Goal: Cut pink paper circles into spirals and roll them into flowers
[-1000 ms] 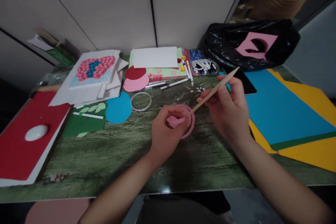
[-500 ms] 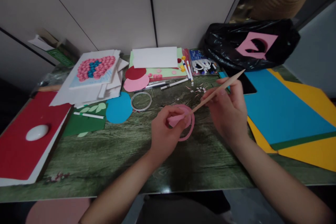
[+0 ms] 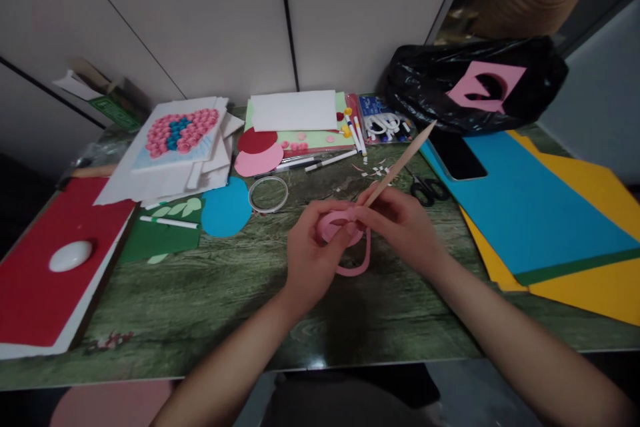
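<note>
My left hand (image 3: 311, 255) is closed on a spiral strip of pink paper (image 3: 358, 269), part of which curls down in a loop below the fingers. My right hand (image 3: 407, 230) has come up against it, fingertips meeting the paper's upper edge. A pointed wooden stick (image 3: 403, 161) is gripped in the right hand, slanting up and to the right. Its lower end is hidden among the fingers. Black-handled scissors (image 3: 429, 191) lie just beyond the right hand, and small paper scraps (image 3: 377, 170) are scattered behind the stick.
Blue sheets (image 3: 540, 213), yellow paper (image 3: 590, 280) and a phone (image 3: 457, 157) lie right, before a black plastic bag (image 3: 420, 90). At left are a red sheet (image 3: 35, 267) with a white oval object (image 3: 71, 256), a rose picture (image 3: 183, 130), a blue circle (image 3: 227, 208) and a tape roll (image 3: 269, 195).
My right hand has moved left and down with the wooden stick, reaching the pink paper. The stick now stands steeper, and the scissors and phone are uncovered. My left hand has barely moved.
</note>
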The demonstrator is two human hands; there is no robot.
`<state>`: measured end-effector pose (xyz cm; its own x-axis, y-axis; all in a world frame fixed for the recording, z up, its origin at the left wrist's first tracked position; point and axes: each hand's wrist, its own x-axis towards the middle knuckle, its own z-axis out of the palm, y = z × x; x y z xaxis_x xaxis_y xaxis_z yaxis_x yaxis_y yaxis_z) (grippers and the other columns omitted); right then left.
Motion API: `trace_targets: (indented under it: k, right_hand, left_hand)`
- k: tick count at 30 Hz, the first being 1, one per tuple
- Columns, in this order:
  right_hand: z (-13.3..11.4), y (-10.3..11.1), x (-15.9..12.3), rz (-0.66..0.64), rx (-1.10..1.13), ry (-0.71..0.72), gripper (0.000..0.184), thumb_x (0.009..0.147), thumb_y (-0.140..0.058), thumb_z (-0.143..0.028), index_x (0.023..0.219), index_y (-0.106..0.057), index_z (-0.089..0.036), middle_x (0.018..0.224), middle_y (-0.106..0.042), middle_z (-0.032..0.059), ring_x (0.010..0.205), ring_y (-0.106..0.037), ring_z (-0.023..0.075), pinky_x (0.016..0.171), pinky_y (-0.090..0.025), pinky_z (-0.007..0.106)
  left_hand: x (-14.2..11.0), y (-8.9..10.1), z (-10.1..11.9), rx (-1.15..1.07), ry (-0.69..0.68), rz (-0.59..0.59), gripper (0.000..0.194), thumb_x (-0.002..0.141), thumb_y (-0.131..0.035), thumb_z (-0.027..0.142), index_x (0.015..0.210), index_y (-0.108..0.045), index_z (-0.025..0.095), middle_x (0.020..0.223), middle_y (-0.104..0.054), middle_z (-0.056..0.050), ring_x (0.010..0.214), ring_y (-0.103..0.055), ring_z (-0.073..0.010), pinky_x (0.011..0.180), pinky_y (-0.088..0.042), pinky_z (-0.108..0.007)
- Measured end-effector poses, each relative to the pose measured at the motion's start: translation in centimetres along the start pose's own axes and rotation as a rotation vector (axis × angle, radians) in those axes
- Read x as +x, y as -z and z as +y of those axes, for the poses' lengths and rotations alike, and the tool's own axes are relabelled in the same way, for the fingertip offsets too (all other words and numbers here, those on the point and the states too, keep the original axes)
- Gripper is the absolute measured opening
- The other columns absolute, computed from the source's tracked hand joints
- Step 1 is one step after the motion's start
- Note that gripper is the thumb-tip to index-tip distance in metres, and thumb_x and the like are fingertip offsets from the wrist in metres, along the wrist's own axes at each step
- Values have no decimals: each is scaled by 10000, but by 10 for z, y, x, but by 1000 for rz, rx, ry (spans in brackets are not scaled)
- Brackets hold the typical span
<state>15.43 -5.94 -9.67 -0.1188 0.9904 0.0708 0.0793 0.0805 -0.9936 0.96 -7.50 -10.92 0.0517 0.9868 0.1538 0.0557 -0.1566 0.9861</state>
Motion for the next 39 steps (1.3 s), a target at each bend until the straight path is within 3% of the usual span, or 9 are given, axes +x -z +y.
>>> trace_targets:
  k: [8,13,17,23,28,39]
  right_hand:
    - [-1,3,1,-22,-91,14,79,766,-619,-247,746,-569,-190,678,-572,-27,635,-549,106,568,-444,234]
    - [0,3,2,-21,-85,7,98,769,-618,-271,761,-564,-189,664,-575,-30,620,-548,108,558,-442,238]
    - [2,0,1,13,-61,45,84,777,-614,-261,761,-565,-194,666,-581,-34,622,-556,100,565,-446,230]
    - [5,-3,-4,115,-50,128,74,769,-627,-235,763,-562,-202,687,-587,-42,628,-563,88,569,-449,218]
    - [5,-5,-6,167,-82,153,58,778,-615,-231,759,-567,-204,679,-583,-42,619,-557,87,557,-446,215]
    - [10,-9,-7,194,-126,166,78,787,-611,-257,777,-567,-194,720,-569,-31,646,-536,94,584,-433,231]
  left_hand:
    - [3,0,2,24,49,-56,308,666,-667,106,952,-610,204,913,-640,-9,805,-595,-140,721,-463,-254]
    - [4,1,-2,-60,92,-84,287,676,-680,152,950,-611,203,891,-642,-13,786,-593,-135,710,-463,-252]
    - [3,-1,-4,-72,84,-48,271,695,-694,223,952,-610,210,893,-643,-17,779,-593,-131,691,-469,-244]
    - [-1,-3,-3,16,-14,39,209,716,-675,183,919,-637,205,913,-664,-14,852,-604,-125,767,-472,-237]
    - [-2,-5,-2,26,-11,63,214,705,-686,192,917,-665,215,919,-689,-12,847,-618,-123,771,-482,-239]
    - [1,-7,-9,-292,253,57,148,639,-731,193,786,-715,203,813,-707,-5,755,-620,-126,715,-486,-242]
